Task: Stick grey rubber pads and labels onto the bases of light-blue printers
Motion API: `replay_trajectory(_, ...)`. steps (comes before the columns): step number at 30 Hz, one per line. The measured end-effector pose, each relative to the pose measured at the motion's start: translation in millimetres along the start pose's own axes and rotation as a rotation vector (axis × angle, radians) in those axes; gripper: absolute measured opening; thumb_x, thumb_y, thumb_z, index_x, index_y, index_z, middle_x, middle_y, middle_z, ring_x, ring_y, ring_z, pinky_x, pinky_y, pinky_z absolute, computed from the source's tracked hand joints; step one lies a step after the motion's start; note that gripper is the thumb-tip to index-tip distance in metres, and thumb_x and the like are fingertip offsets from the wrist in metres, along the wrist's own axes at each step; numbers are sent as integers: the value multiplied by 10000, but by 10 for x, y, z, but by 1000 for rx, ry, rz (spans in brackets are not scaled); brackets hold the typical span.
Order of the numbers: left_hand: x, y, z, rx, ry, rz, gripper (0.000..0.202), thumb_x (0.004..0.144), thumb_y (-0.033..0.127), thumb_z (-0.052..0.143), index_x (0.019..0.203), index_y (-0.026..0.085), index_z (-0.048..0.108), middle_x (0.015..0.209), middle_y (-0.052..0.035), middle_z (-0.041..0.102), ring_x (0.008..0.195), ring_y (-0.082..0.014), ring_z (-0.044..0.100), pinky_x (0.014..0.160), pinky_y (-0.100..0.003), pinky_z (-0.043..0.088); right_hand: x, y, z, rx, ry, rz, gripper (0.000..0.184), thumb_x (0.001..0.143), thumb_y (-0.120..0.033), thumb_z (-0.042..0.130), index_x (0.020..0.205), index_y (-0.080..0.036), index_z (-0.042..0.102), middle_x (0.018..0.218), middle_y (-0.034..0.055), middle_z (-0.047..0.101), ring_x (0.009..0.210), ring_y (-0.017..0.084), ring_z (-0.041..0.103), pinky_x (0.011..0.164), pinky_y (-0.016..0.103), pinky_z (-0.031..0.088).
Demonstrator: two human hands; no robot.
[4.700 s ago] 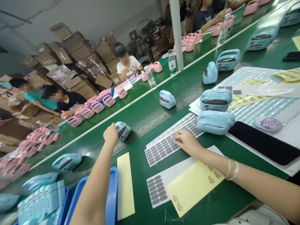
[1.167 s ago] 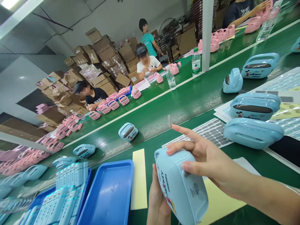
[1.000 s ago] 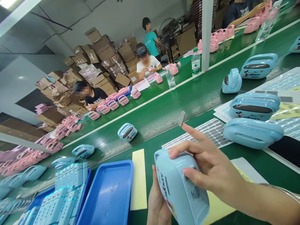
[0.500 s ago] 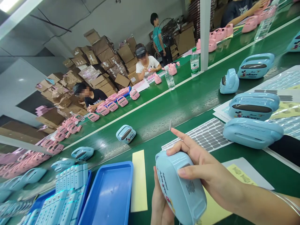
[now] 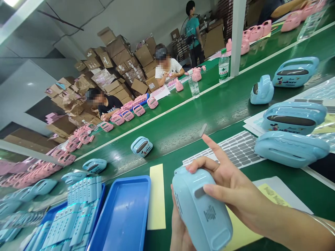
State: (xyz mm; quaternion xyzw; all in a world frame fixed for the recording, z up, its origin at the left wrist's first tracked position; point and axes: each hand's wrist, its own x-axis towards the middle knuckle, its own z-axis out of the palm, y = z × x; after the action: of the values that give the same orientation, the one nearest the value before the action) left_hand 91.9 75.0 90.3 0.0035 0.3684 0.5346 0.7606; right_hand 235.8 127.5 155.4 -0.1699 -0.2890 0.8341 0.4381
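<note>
My left hand grips a light blue plastic device from below, its underside turned up toward me. My right hand rests on the device, thumb pressing a small grey pad on its underside. A second grey pad sticks to my raised right index fingertip. A sheet of grey pads lies on the green table just beyond my right hand.
Several blue devices lie at right, and others ride the green belt. An empty blue tray and a tray of blue parts sit at left. A yellow backing strip lies between. Other people sit along the far table with pink devices.
Earlier my left hand set a device on the belt while my right touched the pad sheet. Now both hold another device, which has rolled underside up; my thumb presses a pad on it.
</note>
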Motion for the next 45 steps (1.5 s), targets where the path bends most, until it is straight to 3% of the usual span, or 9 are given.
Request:
replay_trajectory(3, -1, 106, 165, -198, 218, -19, 694, 953, 534, 225, 781, 94, 732, 731, -80, 667, 670, -107, 608, 674, -171, 478, 54, -12, -56, -47, 85, -37, 864, 764, -231, 688, 1381, -507, 149, 1149, 3, 550, 1059, 113, 571, 829, 217, 522)
replay_trajectory(5, -6, 219, 251, -262, 273, -14, 688, 947, 551, 238, 764, 111, 735, 724, -68, 675, 620, -109, 610, 602, -178, 473, 68, -25, -137, -166, 133, -79, 510, 789, -327, 670, 1242, -400, 449, 1243, 8, 509, 1173, 122, 515, 895, 191, 496)
replay_trajectory(7, -22, 327, 292, -252, 251, 41, 700, 959, 534, 201, 776, 127, 741, 712, -57, 677, 572, -110, 606, 566, -186, 471, 46, -39, -217, -419, 138, -137, 168, 804, -388, 647, 902, -256, 615, 1302, -13, 460, 1275, 133, 425, 966, 183, 459)
replay_trajectory(11, -48, 414, 295, -220, 163, 71, 718, 958, 540, 184, 862, 97, 740, 895, -106, 692, 699, -144, 649, 675, -218, 506, -59, -67, -261, -939, -46, -182, 169, 821, -360, 620, 734, -215, 606, 1409, -80, 325, 1347, 165, 322, 1033, 271, 437)
replay_trajectory(16, -35, 368, 331, -253, 158, 30, 731, 941, 579, 165, 959, 111, 726, 987, -125, 677, 766, -163, 648, 800, -284, 489, -96, -78, -216, -1163, -157, -180, 208, 906, -376, 479, 784, -238, 575, 1459, -158, 211, 1353, 137, 308, 1062, 314, 414)
replay_trajectory(24, -34, 368, 387, -297, 180, 16, 695, 946, 564, 223, 1017, 70, 707, 1089, -172, 639, 681, -116, 631, 836, -252, 472, -82, -30, -223, -1199, -105, -222, 216, 904, -373, 484, 778, -228, 584, 1457, -137, 237, 1343, 138, 331, 1035, 293, 429)
replay_trajectory(29, -23, 375, 403, -285, 206, 20, 687, 937, 565, 253, 1024, 56, 705, 1084, -175, 640, 681, -102, 640, 687, -160, 480, -73, -2, -196, -1197, -80, -238, 237, 900, -362, 484, 754, -205, 586, 1456, -89, 272, 1326, 157, 363, 987, 288, 465)
replay_trajectory(37, -18, 346, 428, -268, 240, 31, 672, 919, 571, 296, 1322, 81, 516, 1132, -198, 614, 943, -252, 640, 704, -254, 502, -109, 28, -92, -1109, 78, -197, 242, 870, -314, 504, 682, -180, 577, 1420, -60, 359, 1286, 160, 421, 1063, 321, 412)
replay_trajectory(45, 5, 327, 409, -255, 235, 25, 660, 946, 545, 247, 1382, 90, 442, 1133, -156, 626, 890, -155, 647, 726, -181, 488, -94, 86, -142, -1128, 114, -335, 192, 849, -271, 538, 683, -184, 577, 1360, -45, 435, 1215, 154, 491, 966, 304, 483)
